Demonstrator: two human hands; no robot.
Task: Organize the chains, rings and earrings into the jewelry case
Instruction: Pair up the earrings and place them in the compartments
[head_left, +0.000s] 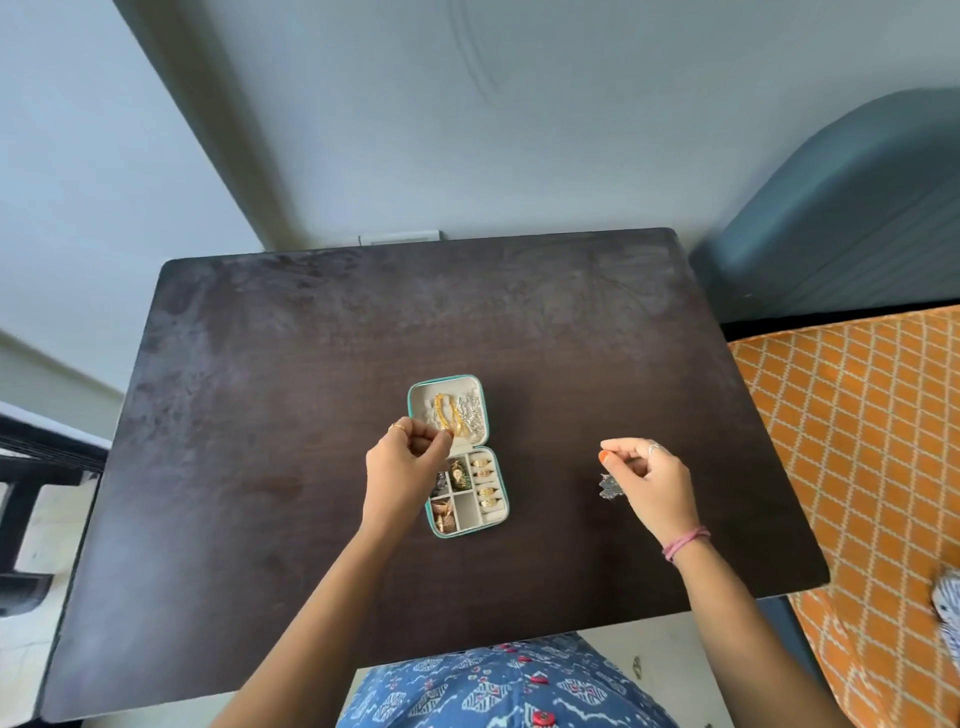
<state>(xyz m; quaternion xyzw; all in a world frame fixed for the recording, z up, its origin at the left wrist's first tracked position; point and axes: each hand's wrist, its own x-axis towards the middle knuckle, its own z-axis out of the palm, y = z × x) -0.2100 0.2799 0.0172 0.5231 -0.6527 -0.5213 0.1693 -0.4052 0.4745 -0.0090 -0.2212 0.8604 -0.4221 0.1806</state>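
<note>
Head view, looking down at a dark surface (311, 364) with a small teal jewelry case (457, 457) lying open near its middle. The case's long axis runs far to near: the far half is the lid, holding gold and silver chains (457, 413); the near half is a divided tray with gold rings (485, 480) in the slots on its right side and earrings (452, 491) in the small compartments on its left. One middle compartment (466, 509) looks bare.

Your left hand (405, 467) hovers over the left edge of the case where lid meets tray, its grip pinched; it seems to touch the near end of the gold chain, but you cannot tell for certain that it holds it.

Your right hand (649, 478) is well to the right of the case, over bare surface. Its grip is pinched around something fine, and a silver earring (609, 487) hangs just below the fingers (610, 449), most likely from that pinch, above the surface or perhaps touching it.

The coming move likely turns on this: the case lies straight to the left of your right hand, and the bare compartment sits on the tray's near side. The path between is clear; your left wrist covers part of the tray's left edge and could crowd the drop.

An orange patterned bed (857, 415) lies to the right.
</note>
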